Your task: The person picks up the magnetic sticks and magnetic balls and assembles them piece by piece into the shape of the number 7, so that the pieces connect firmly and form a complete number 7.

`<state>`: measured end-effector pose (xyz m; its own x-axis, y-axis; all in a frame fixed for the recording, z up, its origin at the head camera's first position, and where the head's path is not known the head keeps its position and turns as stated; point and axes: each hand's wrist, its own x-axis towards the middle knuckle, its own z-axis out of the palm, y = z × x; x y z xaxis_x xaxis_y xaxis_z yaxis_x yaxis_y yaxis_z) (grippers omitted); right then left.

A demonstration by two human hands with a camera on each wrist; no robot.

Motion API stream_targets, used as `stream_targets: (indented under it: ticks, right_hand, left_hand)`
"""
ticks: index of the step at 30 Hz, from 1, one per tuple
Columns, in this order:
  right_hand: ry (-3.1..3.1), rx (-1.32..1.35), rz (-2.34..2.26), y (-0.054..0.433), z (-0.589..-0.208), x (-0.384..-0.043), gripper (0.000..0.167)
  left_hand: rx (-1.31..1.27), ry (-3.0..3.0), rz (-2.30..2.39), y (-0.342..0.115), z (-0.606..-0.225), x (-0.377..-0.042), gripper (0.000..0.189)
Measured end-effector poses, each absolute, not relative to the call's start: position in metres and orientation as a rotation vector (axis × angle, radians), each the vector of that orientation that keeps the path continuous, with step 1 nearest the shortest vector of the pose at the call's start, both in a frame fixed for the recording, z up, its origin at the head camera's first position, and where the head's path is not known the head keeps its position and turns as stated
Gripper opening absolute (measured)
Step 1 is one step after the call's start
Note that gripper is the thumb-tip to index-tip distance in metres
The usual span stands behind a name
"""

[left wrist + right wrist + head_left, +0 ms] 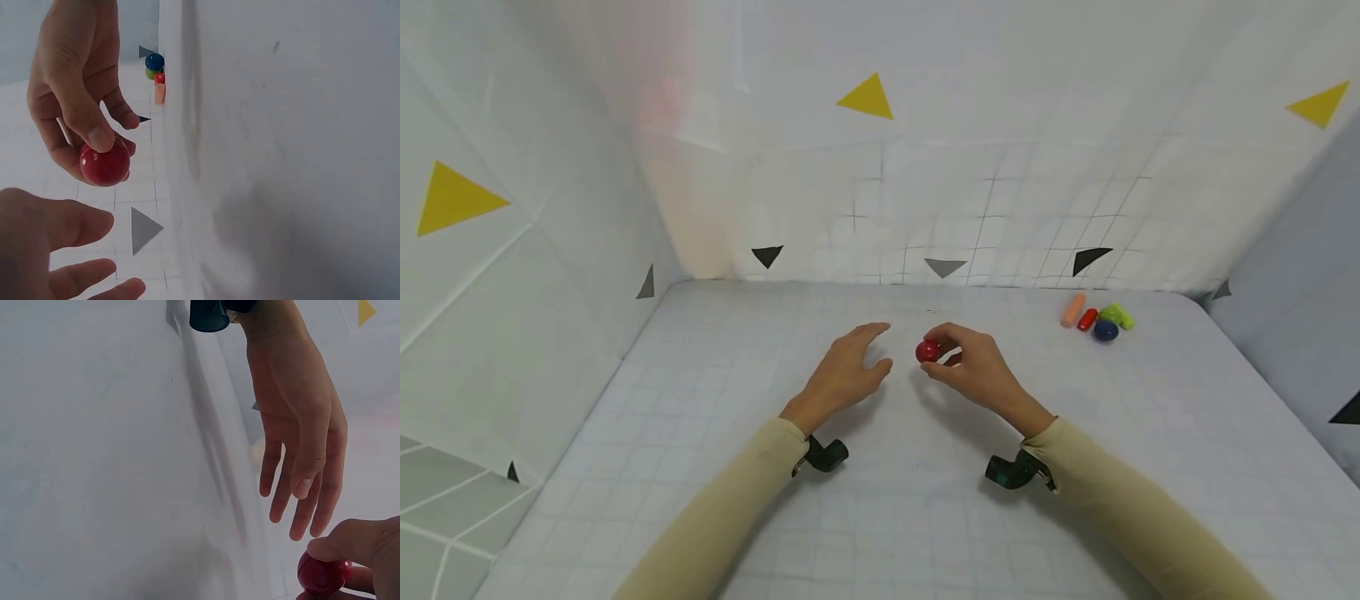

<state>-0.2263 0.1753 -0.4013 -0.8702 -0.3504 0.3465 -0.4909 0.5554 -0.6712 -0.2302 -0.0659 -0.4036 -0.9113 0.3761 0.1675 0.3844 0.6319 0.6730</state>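
Observation:
A small, shiny red ball [927,352] is pinched between the thumb and fingers of my right hand [973,367], above the middle of the table. In the left wrist view the red ball [105,164] shows a thin seam line near the thumb. My left hand [847,371] is held just to the left of it, thumb and fingers apart with nothing between them. The right wrist view shows the left hand [303,425] with fingers extended, its fingertips close to the ball [322,574].
At the back right of the table [865,533] lie an orange stick-shaped piece [1073,309], a small red piece [1087,319], a lime-green piece [1117,315] and a dark blue rounded piece [1106,331]. White sheeting with yellow triangles [868,97] encloses the back and sides.

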Motion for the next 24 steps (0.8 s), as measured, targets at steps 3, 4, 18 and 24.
stream_targets:
  ticks: [3,4,18,24]
  right_hand:
    - [-2.629,0.729,1.216,0.166,-0.403,-0.229,0.035]
    - [-2.633,0.733,1.221,0.164,-0.404,-0.230,0.035]
    - [-2.649,0.771,1.256,0.129,-0.421,-0.240,0.031]
    - [-2.688,0.753,1.185,0.122,-0.427,-0.244,0.031]
  left_hand:
    - [-0.625,-2.817,-1.186,-0.074,-0.405,-0.230,0.052]
    - [-0.616,-2.806,-1.194,-0.076,-0.406,-0.230,0.051]
    - [-0.529,-2.785,-1.260,-0.091,-0.417,-0.231,0.049]
    - [-0.535,-2.778,-1.270,-0.091,-0.418,-0.232,0.050]
